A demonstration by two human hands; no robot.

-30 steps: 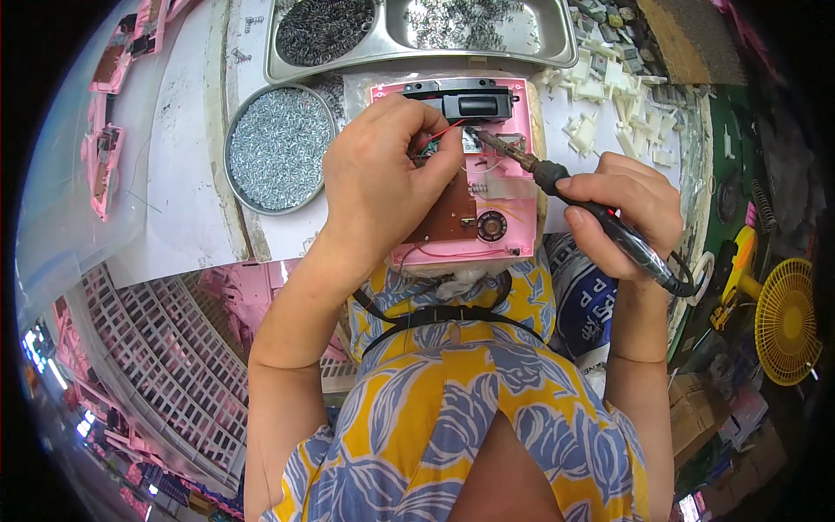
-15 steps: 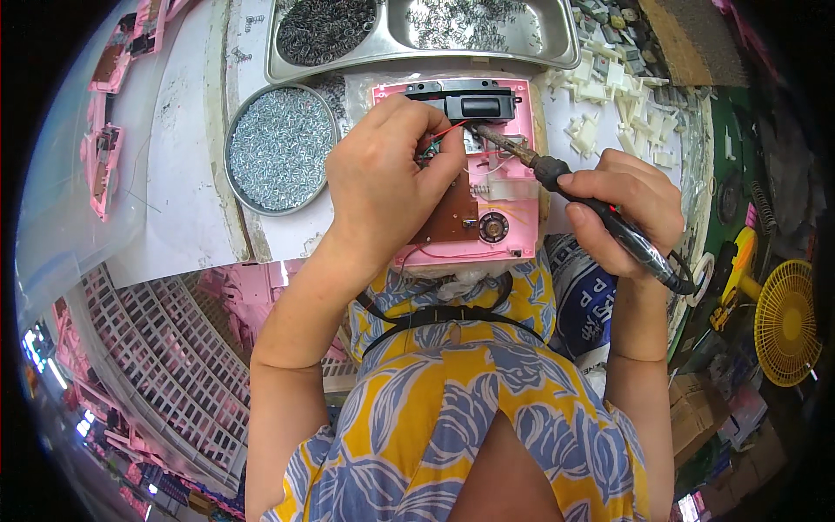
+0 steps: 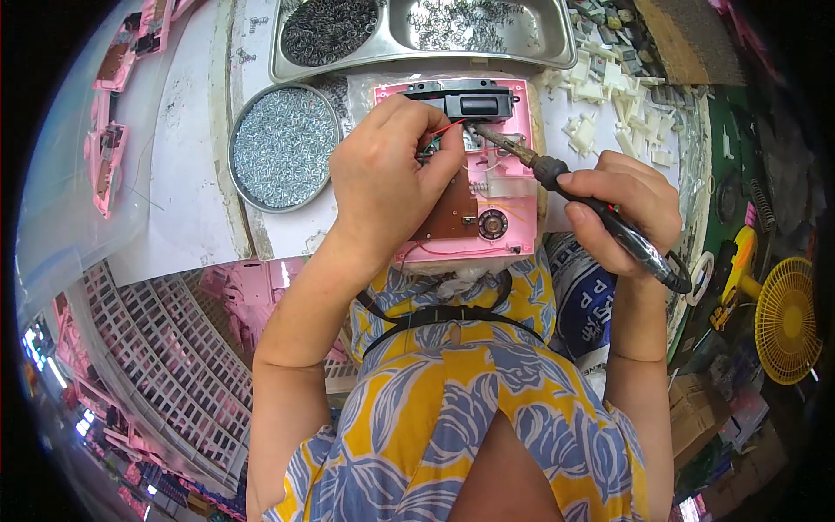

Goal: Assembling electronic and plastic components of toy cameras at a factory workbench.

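A pink plastic housing [image 3: 513,209] lies in front of me, with a black plastic part [image 3: 478,106] across its top, a brown board [image 3: 448,211] and a small round speaker [image 3: 493,224]. My left hand [image 3: 396,170] covers its left side, thumb and forefinger pinching a red wire [image 3: 449,127]. In my right hand [image 3: 628,209] is a soldering iron [image 3: 600,211], gripped by its black handle. Its metal tip reaches in just below the black part, close to the wire's end. Whether the tip touches the wire I cannot tell.
Left of the housing stands a round dish [image 3: 284,148] of small screws. A steel tray [image 3: 422,65] with springs and small metal parts lies beyond. White plastic pieces [image 3: 622,113] are heaped at the right, near a yellow fan [image 3: 785,320]. A plastic basket [image 3: 170,348] sits lower left.
The view has shifted very slightly. Both hands, the soldering iron and the wire keep nearly the same places over the housing.
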